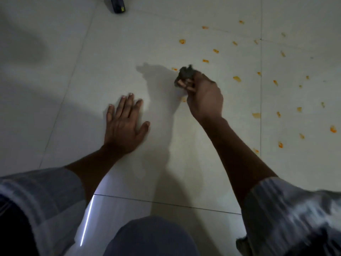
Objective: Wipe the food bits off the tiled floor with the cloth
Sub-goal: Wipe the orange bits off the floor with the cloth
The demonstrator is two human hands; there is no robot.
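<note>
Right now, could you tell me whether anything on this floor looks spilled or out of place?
Yes: orange food bits lie scattered across the tiled floor, mostly right of the right hand, which grips a dark cloth. The left hand rests flat on bare tile.

Dark cloth bunched, orange food bits scattered rt

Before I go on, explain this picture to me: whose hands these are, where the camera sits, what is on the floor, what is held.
This is one view from a camera worn on a person's head, looking down. No machine here: both are bare hands. The left hand lies flat and open on the tiled floor, bracing. The right hand grips a dark bunched cloth. Orange food bits lie scattered to the right, still unwiped. A dark object sits at the top edge; I cannot tell what it is.
</note>
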